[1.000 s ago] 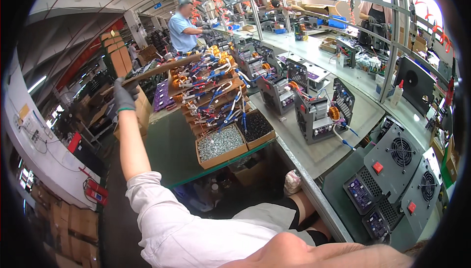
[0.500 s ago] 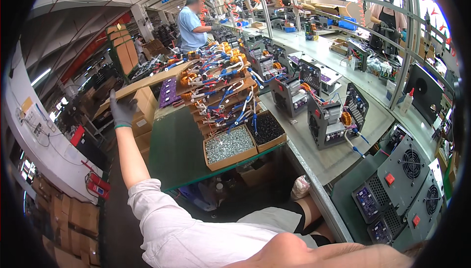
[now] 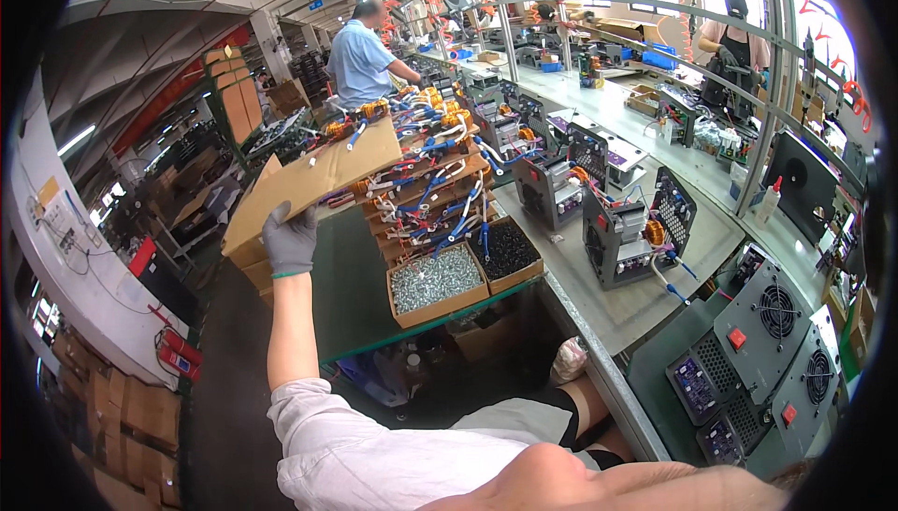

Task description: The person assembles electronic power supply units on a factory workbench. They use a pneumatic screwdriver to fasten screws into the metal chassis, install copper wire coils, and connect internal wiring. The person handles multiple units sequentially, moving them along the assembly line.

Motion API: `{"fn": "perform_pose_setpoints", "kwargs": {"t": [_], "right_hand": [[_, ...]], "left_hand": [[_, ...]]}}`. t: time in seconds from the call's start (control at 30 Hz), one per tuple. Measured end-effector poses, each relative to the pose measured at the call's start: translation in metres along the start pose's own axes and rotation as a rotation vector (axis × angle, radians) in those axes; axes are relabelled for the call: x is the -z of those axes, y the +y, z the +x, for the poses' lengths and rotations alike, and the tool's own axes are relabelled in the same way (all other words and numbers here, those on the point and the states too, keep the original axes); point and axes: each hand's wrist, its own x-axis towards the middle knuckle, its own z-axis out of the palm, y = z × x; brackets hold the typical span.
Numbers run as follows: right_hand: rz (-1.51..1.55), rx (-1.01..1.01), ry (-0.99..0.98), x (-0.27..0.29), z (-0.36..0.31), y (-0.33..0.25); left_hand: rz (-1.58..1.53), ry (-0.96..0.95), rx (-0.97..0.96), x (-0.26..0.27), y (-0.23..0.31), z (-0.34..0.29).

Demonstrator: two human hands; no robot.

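My left hand (image 3: 290, 241), in a grey glove, closes on the near edge of a flat cardboard sheet (image 3: 323, 174) at the left end of the green table. The thumb lies over the edge, and the other fingers are partly hidden. Toward its far end the sheet carries orange-wound coils (image 3: 372, 110) with blue-tipped leads. Right of it stands a layered stack of cardboard (image 3: 398, 222) with more coils and cables between the layers. My right hand is not in view.
A box of silver screws (image 3: 438, 283) and a box of black screws (image 3: 505, 247) sit at the table's front. On the bench to the right are half-built grey units (image 3: 613, 230) and fan panels (image 3: 762, 324). A person in blue (image 3: 360, 62) stands beyond the stack.
My left hand has moved right and nearer, from spread fingers to a grip on the cardboard sheet. The sheet has swung flatter into view and now covers the purple circuit boards seen before.
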Motion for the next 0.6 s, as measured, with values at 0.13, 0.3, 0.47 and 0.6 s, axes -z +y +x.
{"fn": "perform_pose_setpoints", "kwargs": {"t": [0.13, 0.3, 0.47, 0.6], "right_hand": [[0.087, 0.113, 0.020, -0.004, -0.018, -0.019], [0.196, 0.291, 0.035, -0.024, -0.034, -0.041], [0.671, 0.614, -0.189, -0.070, -0.030, -0.219], [0.832, 0.998, -0.496, -0.095, -0.024, -0.407]], "left_hand": [[-0.088, 0.030, -0.046, 0.013, -0.002, -0.005], [-0.103, 0.027, -0.103, 0.025, 0.008, -0.028], [-0.140, 0.049, -0.125, 0.042, 0.023, -0.058], [-0.144, 0.045, -0.166, 0.047, 0.055, -0.096]]}}
